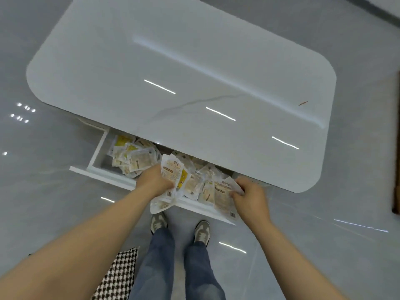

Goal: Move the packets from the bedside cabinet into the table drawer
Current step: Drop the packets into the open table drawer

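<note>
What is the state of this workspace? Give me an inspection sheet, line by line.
Surface: white glossy table top, light streaks reflected on it.
Job's things: packets piled in the open drawer; some hang over its front edge.
Clutter: small brown sliver on the table top's right part.
Hands: left hand grips a bunch of packets; right hand pinches one packet.
Cables: nothing seen.
Surroundings: grey glossy floor; houndstooth fabric at the bottom edge.

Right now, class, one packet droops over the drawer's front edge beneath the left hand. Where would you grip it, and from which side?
Pinch the packet by its hanging end, coming from the near side: that end dangles free outside the drawer, while the left hand covers its top.
</note>
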A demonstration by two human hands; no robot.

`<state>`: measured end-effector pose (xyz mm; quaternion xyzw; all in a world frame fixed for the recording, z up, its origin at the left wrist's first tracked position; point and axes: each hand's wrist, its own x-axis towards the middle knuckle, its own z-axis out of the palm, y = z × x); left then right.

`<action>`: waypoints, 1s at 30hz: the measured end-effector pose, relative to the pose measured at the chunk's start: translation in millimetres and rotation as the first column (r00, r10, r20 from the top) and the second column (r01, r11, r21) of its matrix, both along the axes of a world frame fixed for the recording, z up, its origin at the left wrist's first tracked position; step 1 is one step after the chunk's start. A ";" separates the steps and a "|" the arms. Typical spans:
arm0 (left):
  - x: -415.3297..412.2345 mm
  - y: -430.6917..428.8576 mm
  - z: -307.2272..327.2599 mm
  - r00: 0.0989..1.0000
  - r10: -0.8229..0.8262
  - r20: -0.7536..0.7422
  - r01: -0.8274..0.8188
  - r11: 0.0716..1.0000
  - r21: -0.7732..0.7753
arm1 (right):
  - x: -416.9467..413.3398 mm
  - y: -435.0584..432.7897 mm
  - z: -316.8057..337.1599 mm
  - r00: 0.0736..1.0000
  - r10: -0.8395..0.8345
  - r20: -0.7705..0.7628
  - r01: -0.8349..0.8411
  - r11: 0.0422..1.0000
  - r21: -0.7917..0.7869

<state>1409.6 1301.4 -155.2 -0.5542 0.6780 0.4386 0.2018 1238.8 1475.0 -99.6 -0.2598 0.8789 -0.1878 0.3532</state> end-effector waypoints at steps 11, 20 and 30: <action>6.8 -9.7 -72.0 0.991 -0.062 0.120 0.075 0.992 -0.105 | -3.5 -6.0 -75.2 0.998 0.055 -0.010 -0.054 0.997 0.055; 63.4 -17.3 -67.0 0.959 -0.226 0.168 0.253 0.954 -0.158 | 28.9 -64.8 -92.2 0.977 0.203 0.071 -0.206 0.978 0.039; 118.5 -41.3 -50.7 0.946 -0.224 0.235 0.275 0.938 -0.214 | 74.6 -143.1 -118.3 0.918 0.383 0.100 -0.387 0.922 0.026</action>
